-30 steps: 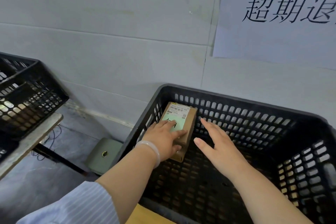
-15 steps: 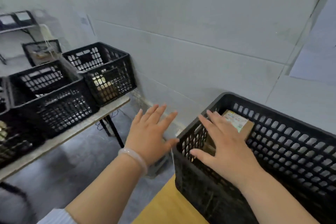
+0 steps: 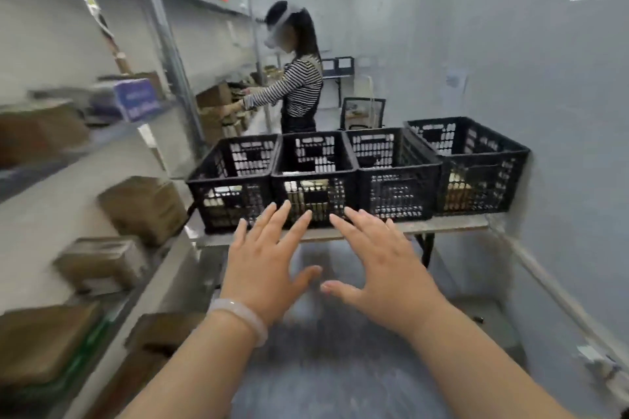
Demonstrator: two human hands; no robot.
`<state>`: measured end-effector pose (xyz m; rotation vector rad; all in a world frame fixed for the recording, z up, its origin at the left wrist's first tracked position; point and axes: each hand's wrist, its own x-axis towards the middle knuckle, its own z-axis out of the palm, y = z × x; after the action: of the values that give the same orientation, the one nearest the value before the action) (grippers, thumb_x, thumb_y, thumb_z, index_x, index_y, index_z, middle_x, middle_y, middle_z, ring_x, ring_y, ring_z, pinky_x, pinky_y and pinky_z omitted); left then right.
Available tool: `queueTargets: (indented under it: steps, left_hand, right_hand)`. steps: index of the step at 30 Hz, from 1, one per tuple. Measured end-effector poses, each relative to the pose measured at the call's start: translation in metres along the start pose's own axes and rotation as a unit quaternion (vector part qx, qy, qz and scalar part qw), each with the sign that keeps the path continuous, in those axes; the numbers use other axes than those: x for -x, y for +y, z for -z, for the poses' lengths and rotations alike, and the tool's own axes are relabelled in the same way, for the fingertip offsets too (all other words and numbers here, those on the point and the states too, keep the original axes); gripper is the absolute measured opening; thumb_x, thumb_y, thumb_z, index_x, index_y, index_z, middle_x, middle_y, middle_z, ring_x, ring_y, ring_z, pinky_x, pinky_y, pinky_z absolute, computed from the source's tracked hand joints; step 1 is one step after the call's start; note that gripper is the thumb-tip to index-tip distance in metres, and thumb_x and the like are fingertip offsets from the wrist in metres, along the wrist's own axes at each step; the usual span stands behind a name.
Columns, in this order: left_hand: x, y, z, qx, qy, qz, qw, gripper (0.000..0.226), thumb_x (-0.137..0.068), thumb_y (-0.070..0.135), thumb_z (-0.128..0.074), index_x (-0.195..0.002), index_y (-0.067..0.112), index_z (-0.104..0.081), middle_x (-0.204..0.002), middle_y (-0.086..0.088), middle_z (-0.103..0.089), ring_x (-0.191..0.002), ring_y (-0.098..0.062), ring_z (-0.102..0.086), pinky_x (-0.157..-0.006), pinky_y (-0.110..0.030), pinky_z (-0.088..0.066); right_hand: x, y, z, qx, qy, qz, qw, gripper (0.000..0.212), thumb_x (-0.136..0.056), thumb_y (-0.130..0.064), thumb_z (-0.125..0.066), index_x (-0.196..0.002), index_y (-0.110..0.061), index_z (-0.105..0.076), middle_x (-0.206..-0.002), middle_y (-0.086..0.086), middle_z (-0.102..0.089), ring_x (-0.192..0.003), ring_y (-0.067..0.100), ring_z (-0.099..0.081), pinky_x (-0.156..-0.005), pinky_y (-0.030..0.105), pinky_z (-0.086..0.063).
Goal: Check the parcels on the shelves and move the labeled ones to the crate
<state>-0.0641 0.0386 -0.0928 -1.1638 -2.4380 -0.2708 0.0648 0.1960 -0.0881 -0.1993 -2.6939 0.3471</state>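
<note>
My left hand [image 3: 265, 262] and my right hand [image 3: 381, 265] hover side by side in mid-air with fingers spread, both empty. A pale bangle sits on my left wrist. Brown cardboard parcels [image 3: 143, 207] lie blurred on the grey metal shelves [image 3: 112, 133] at my left, a little away from my left hand. The crate that took the labeled parcel is out of view. Beyond my fingertips a row of several black plastic crates [image 3: 394, 177] stands on a narrow table.
A person in a striped top [image 3: 299, 85] stands at the shelves behind the crates, handling boxes. The table [image 3: 442, 224] with crates blocks the aisle ahead. A white wall runs along the right. Grey floor [image 3: 340, 367] lies below my hands. A chair [image 3: 362, 112] stands further back.
My left hand let go of the labeled parcel in the crate. My view swung left, away from that crate to the aisle and shelves. Both hands now hang empty in the air.
</note>
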Motion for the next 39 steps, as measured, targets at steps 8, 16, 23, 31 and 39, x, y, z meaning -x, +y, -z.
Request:
queueTargets:
  steps: [8,16,23,31,39]
  left_hand:
    - [0.133,-0.141,0.122,-0.128,0.048,0.209,0.968,0.08,-0.085,0.067,-0.05,-0.152,0.045,-0.013,-0.163,0.002,-0.019,-0.15,-0.02,-0.013,-0.119,-0.051,-0.01]
    - [0.249,-0.17,0.22,-0.283,0.095,0.352,0.887,0.078,-0.081,0.065,-0.057,-0.149,0.037,-0.031,-0.157,-0.004,-0.035,-0.145,-0.024,-0.03,-0.114,-0.054,-0.02]
    - [0.336,-0.131,0.269,-0.338,0.128,0.495,0.79,0.073,-0.082,0.066,-0.041,-0.149,0.037,-0.032,-0.158,-0.002,-0.033,-0.146,-0.022,-0.028,-0.117,-0.051,-0.022]
    - [0.394,-0.11,0.314,-0.342,0.141,0.569,0.735,0.069,-0.09,0.057,-0.055,-0.151,0.04,-0.028,-0.163,0.003,-0.018,-0.15,-0.018,-0.014,-0.12,-0.04,-0.013]
    - [0.403,-0.149,0.379,-0.304,0.178,0.578,0.736,0.066,-0.091,0.047,-0.058,-0.15,0.038,-0.029,-0.162,0.001,-0.013,-0.148,-0.022,-0.01,-0.117,-0.043,-0.024]
  right_hand:
    - [-0.074,-0.205,-0.044,-0.074,-0.018,0.258,0.963,0.092,-0.075,-0.082,-0.034,-0.153,-0.04,-0.011,-0.161,-0.01,-0.01,-0.149,0.012,-0.003,-0.122,0.043,-0.006]
    - [-0.082,-0.347,-0.036,-0.146,0.004,0.481,0.864,0.084,-0.08,-0.07,-0.049,-0.152,-0.04,-0.015,-0.161,-0.01,-0.016,-0.149,0.011,-0.006,-0.121,0.042,-0.012]
    - [-0.033,-0.424,-0.044,-0.219,-0.023,0.605,0.766,0.082,-0.086,-0.062,-0.05,-0.151,-0.042,-0.005,-0.161,-0.014,-0.005,-0.148,0.006,0.005,-0.12,0.032,0.001]
    - [0.013,-0.486,-0.032,-0.287,-0.046,0.647,0.705,0.079,-0.088,-0.057,-0.055,-0.152,-0.04,-0.012,-0.161,-0.013,-0.009,-0.148,0.006,0.001,-0.121,0.03,0.001]
    - [0.025,-0.538,-0.008,-0.37,-0.042,0.569,0.733,0.075,-0.089,-0.047,-0.058,-0.151,-0.04,-0.016,-0.159,-0.014,-0.014,-0.146,0.007,-0.009,-0.115,0.026,-0.01]
